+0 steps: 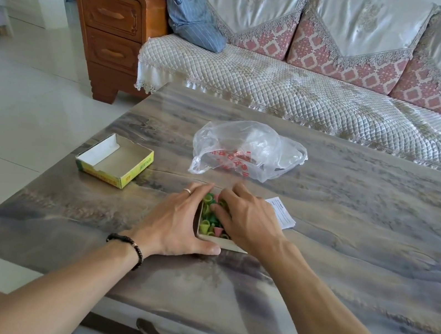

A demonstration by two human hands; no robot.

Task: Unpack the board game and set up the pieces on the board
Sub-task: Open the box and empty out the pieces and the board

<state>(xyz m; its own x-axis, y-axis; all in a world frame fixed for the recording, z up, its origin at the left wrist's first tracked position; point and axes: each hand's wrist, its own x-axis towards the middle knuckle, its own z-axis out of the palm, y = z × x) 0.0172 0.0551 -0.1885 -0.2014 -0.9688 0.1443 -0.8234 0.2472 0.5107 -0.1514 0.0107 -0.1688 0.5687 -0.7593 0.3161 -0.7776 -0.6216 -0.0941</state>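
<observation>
While unpacked: two hands [213, 218], one box [226, 244].

The person is showing 2 bare forearms with no sleeves reaching the wrists. The left hand [175, 217] is wearing a thin silver-coloured ring [187, 190] on 1 finger. The left wrist is wearing a bracelet [128, 246] of small dark round beads, with 1 paler bead sitting at about 2 o'clock on the loop. The right hand [245, 217] is wearing nothing visible.
</observation>
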